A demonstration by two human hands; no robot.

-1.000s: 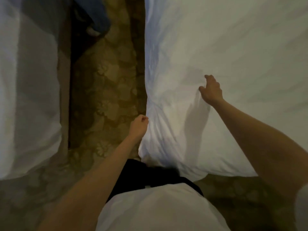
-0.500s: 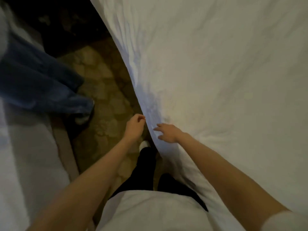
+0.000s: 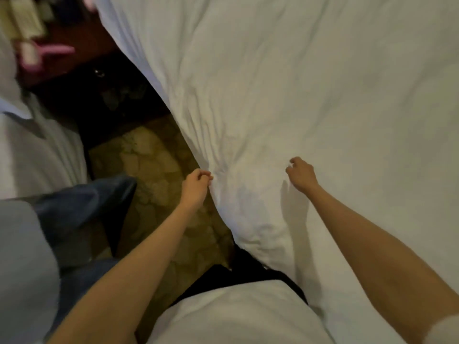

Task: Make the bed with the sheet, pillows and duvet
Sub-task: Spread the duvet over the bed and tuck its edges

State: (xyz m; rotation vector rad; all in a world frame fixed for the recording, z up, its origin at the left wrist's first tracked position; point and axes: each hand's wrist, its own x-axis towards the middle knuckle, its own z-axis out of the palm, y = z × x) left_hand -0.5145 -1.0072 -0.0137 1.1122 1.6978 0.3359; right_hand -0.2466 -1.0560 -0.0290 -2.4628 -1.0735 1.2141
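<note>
A white duvet covers the bed and fills the right and upper part of the view, its left edge hanging toward the floor. My left hand pinches that hanging edge, and creases fan out from the pinch. My right hand hovers just above the duvet top to the right of it, fingers curled, holding nothing, with its shadow on the fabric below. No pillows or sheet show separately.
A patterned carpet aisle runs between this bed and a second white bed at left. Another person's leg in blue jeans stands in the aisle close to me. A dark wooden nightstand with pink items sits at top left.
My view has swung toward the head of the bed, showing the nightstand. My right hand moved from the duvet edge out to the right over the top. My left hand keeps its pinch on the edge.
</note>
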